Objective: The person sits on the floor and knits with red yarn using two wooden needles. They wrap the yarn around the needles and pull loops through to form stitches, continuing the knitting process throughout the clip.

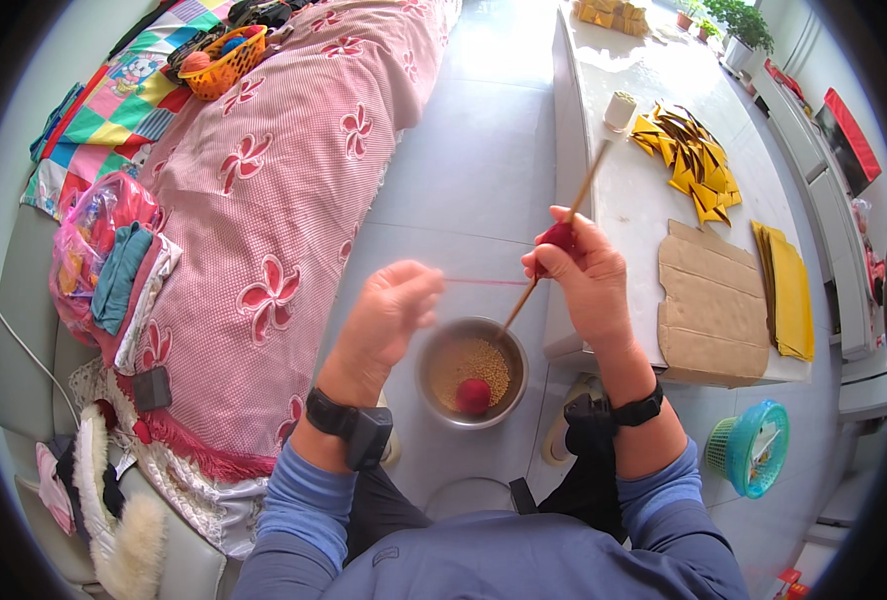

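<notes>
My right hand (582, 274) holds a small ball of dark red yarn (558, 238) wound around a thin wooden stick (592, 174), which slants down to the left. My left hand (398, 296), blurred, pinches a red strand (484, 282) that runs taut across to the yarn on the stick. Below the hands, a round metal bowl (522, 373) stands on the floor. Yellowish grains or beans (490, 360) lie in it, with a red ball of yarn (472, 396) on them. The stick's lower end reaches over the bowl's rim.
At right, a white table (631, 202) bears folded golden paper (698, 161), cardboard (713, 304) and a white cup-like container (620, 111). A blue-green plastic basket (770, 450) stands on the floor. A sofa under a pink cover (301, 187) holds an orange yarn basket (222, 71) at left.
</notes>
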Action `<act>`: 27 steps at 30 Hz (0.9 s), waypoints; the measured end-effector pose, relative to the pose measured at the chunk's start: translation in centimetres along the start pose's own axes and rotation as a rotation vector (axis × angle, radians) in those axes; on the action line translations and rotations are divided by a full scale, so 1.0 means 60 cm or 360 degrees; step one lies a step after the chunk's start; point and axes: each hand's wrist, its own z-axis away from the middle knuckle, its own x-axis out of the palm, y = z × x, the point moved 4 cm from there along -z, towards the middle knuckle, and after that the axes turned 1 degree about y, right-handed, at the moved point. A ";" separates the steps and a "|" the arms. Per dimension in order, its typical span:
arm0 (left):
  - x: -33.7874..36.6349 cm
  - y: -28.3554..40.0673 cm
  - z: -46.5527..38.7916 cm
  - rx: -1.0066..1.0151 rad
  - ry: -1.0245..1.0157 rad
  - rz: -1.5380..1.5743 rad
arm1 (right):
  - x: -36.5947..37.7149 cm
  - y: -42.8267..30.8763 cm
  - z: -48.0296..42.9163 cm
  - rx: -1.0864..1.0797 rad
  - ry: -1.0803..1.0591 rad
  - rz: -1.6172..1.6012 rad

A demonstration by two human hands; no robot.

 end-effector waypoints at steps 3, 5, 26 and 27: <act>-0.005 0.002 -0.001 0.0020 0.0029 0.0046 | 0.016 -0.025 0.012 -0.0735 -0.0006 0.1271; -0.013 0.006 -0.003 0.0073 -0.0003 0.0134 | 0.027 -0.022 0.020 -0.0988 -0.0104 0.1716; 0.000 -0.002 0.001 -0.0032 -0.0012 -0.0007 | 0.000 0.018 -0.007 0.0219 -0.0056 -0.0818; 0.001 -0.002 0.000 -0.0028 -0.0026 0.0001 | -0.004 0.016 -0.006 0.0088 0.0007 -0.0424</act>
